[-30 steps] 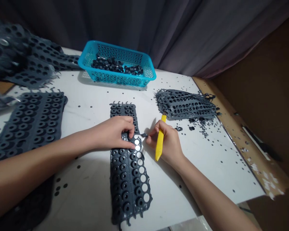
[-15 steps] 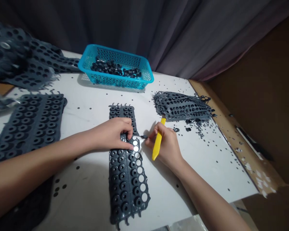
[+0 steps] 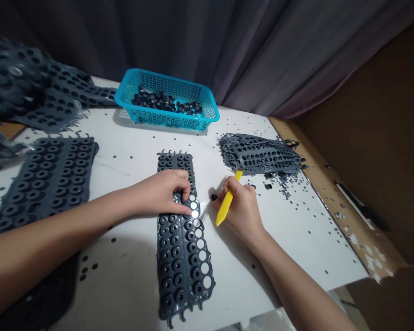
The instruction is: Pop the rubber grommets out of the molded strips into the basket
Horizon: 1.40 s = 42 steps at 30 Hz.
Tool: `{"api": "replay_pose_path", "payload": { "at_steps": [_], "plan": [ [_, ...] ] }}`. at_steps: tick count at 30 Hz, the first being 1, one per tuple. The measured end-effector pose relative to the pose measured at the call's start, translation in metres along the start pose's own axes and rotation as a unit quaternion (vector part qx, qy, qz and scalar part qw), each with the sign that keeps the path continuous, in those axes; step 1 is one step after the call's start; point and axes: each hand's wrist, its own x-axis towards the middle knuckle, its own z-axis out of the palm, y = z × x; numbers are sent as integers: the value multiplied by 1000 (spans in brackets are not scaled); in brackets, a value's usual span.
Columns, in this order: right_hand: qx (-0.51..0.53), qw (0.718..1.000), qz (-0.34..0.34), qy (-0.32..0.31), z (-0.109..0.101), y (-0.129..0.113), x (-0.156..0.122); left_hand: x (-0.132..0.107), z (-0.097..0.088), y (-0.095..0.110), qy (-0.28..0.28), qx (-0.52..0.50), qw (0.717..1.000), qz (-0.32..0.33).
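Note:
A black rubber sheet (image 3: 182,257) with rows of raised, ring-shaped parts lies lengthwise in front of me. Along its right edge runs a line of holes with the white table showing through. My left hand (image 3: 167,191) presses on the middle of this sheet, thumb and fingers curled against it. Just right of the sheet, my right hand (image 3: 239,204) is closed round a yellow stick-like tool (image 3: 225,209), whose working tip I cannot make out. A small black piece (image 3: 214,197) shows at the right fingertips.
Behind the sheet stands a blue basket (image 3: 169,120) holding small black parts. A stack of perforated sheets (image 3: 262,154) lies at right, with black bits scattered round it. Another studded sheet (image 3: 51,174) is at left, and a heap of perforated sheets (image 3: 24,87) sits behind it.
My right hand has drawn slightly right, and the black piece at its fingertips has come away from the sheet's edge. My left hand keeps its place on the sheet.

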Motion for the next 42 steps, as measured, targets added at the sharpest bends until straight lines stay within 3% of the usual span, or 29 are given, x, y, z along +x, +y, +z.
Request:
{"api": "replay_pose_path", "payload": {
  "at_steps": [4, 9, 17, 21, 24, 27, 31, 35, 40, 42],
  "plan": [
    [137, 990, 26, -23, -6, 2, 1, -1, 0, -2, 1, -2, 1000, 3],
    [379, 920, 53, -88, -7, 3, 2, -3, 1, 1, 8, -16, 1000, 9],
    [488, 855, 102, -143, 0, 0, 3, -4, 4, 21, 109, -78, 988, 72],
    [530, 826, 117, -151, 2, -3, 3, -3, 5, 23, 121, -109, 984, 68],
    [535, 824, 110, -148, 2, -5, 2, -3, 7, 23, 120, -135, 983, 40],
    [513, 844, 90, -129, 2, -3, 2, -3, 9, 24, 128, -178, 976, -21],
    [500, 862, 50, -70, 1, 2, 2, -1, 11, 23, 131, -281, 947, -87],
    [517, 852, 66, -46, -1, 4, 3, 0, 11, 23, 122, -350, 922, -110],
    [568, 815, 106, -41, -8, 1, 5, -1, 11, 24, 113, -371, 914, -114],
    [565, 816, 117, -29, -10, 1, 5, -1, 11, 24, 111, -388, 907, -120]
  ]
}}
